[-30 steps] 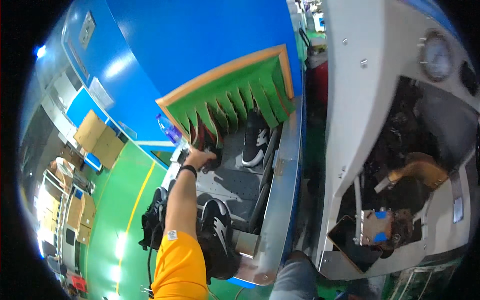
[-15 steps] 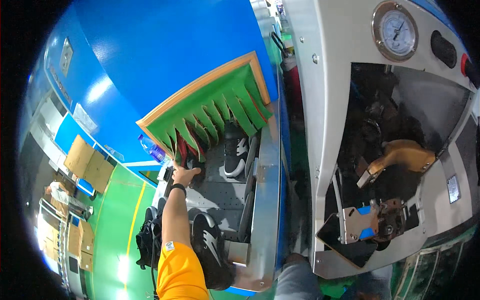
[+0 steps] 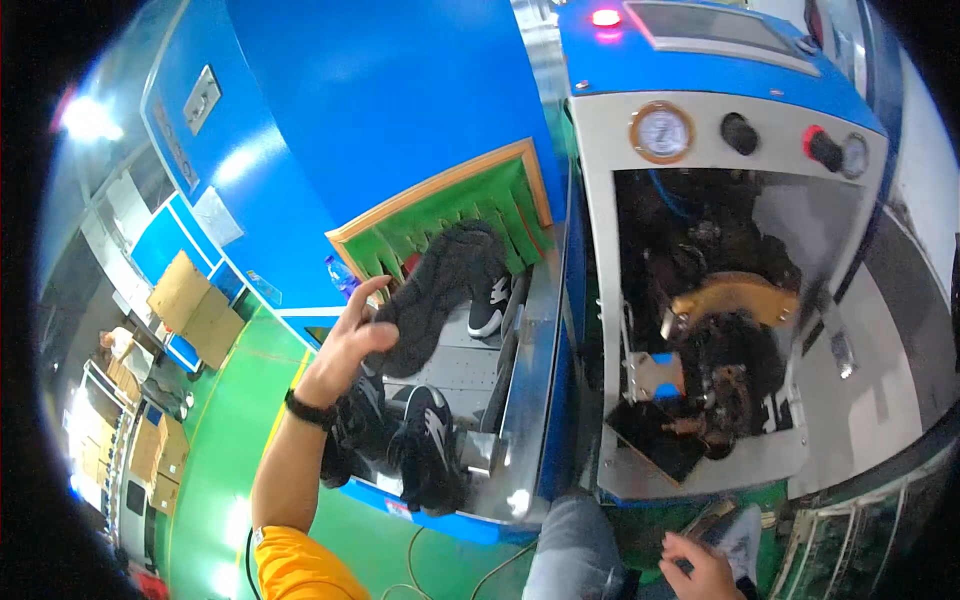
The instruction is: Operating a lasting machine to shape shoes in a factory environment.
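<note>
My left hand (image 3: 345, 355) grips the near end of a dark, shoe-shaped piece (image 3: 440, 295), a black shoe with its textured underside turned up, above the conveyor (image 3: 470, 365). Thumb and forefinger show at its edge; the other fingers are partly hidden. Behind it a black and white sneaker (image 3: 489, 310) stands on the conveyor at the green flap curtain (image 3: 520, 215). Nearer me lie another black and white sneaker (image 3: 430, 440) and a dark shoe (image 3: 360, 415) left of it. Low at the right, my right hand (image 3: 697, 568) is empty, fingers loosely bent and apart.
A blue cabinet (image 3: 390, 100) with a wood-framed opening rises behind the conveyor. To the right stands a machine (image 3: 600, 250) with a pressure gauge (image 3: 661, 132), knobs and a brown curved arm (image 3: 735, 298). Cardboard boxes (image 3: 195, 310) and a person (image 3: 140, 350) are far left.
My left hand has drawn back from the curtain and lifted the dark shoe off the conveyor. My right hand has come into view. The view has shifted, showing more of the machine.
</note>
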